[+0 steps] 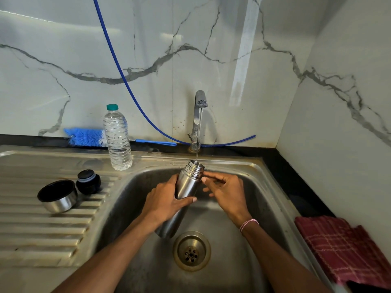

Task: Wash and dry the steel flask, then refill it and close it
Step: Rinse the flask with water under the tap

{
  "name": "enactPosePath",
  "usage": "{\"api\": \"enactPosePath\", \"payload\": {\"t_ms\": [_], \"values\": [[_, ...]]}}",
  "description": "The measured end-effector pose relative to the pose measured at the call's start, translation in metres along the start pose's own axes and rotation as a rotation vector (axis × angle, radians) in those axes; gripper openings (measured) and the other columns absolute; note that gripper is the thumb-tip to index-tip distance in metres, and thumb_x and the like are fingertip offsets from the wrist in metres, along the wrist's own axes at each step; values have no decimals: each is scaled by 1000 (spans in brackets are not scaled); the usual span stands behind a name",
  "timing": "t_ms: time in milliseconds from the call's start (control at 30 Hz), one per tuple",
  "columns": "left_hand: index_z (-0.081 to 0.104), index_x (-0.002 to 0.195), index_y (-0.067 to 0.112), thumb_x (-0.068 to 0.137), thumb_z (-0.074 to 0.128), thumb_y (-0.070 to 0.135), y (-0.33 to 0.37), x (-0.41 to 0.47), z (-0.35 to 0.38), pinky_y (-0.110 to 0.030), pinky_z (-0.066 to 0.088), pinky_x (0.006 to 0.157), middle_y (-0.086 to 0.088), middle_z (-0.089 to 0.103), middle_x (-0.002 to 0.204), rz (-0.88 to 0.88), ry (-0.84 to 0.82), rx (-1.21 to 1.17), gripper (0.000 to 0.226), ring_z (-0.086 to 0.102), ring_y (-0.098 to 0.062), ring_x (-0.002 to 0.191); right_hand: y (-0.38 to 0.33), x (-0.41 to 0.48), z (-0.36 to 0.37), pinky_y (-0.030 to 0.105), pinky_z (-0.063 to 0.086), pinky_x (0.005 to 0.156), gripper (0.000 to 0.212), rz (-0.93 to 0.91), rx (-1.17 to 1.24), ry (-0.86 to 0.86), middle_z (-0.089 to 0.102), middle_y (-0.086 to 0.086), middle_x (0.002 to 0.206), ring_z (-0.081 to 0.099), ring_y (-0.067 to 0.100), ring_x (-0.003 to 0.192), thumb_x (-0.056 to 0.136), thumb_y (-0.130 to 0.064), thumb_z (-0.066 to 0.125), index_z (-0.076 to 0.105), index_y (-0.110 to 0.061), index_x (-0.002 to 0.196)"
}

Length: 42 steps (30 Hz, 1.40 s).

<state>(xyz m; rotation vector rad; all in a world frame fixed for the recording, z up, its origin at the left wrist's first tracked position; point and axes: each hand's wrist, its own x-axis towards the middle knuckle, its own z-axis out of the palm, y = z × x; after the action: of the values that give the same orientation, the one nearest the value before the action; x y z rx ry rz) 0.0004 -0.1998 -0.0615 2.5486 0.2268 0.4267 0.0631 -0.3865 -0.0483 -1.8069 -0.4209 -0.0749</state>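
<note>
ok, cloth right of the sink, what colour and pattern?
The cloth is dark red with pale plaid lines, head view.

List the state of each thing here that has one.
steel flask: uncapped, tilted over the sink
tap: running into the steel flask
left hand: grips the steel flask
right hand: relaxed, fingertip at the steel flask's neck
stopper: off, on the drainboard
cup lid: off, on the drainboard
plastic bottle: capped, upright
cloth: folded
</note>
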Motion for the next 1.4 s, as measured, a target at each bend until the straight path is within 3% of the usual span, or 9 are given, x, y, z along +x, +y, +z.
{"api": "enactPosePath", "payload": {"t_ms": [600,1000,1400], "values": [[45,142,31,73,73,74,-3,1,2,-41,58,90,2,70,123,-11,-18,-6,86,69,-19,105,0,0,1,24,61,67,27,-7,7,7,80,-6,100,77,9,75,93,-12,77,77,-19,118],[45,145,27,77,77,65,-1,1,2,-28,55,85,2,69,126,4,-13,-34,84,68,-14,104,-1,-1,0,24,62,69,27,-11,-1,7,79,-6,103,77,8,76,92,-12,77,76,-19,118],[42,148,29,76,78,65,-3,1,3,-37,57,93,1,67,131,1,-20,-59,88,67,-16,110,1,-1,1,24,62,71,28,-6,11,1,80,-4,105,77,9,78,93,-11,76,76,-16,120]]}}
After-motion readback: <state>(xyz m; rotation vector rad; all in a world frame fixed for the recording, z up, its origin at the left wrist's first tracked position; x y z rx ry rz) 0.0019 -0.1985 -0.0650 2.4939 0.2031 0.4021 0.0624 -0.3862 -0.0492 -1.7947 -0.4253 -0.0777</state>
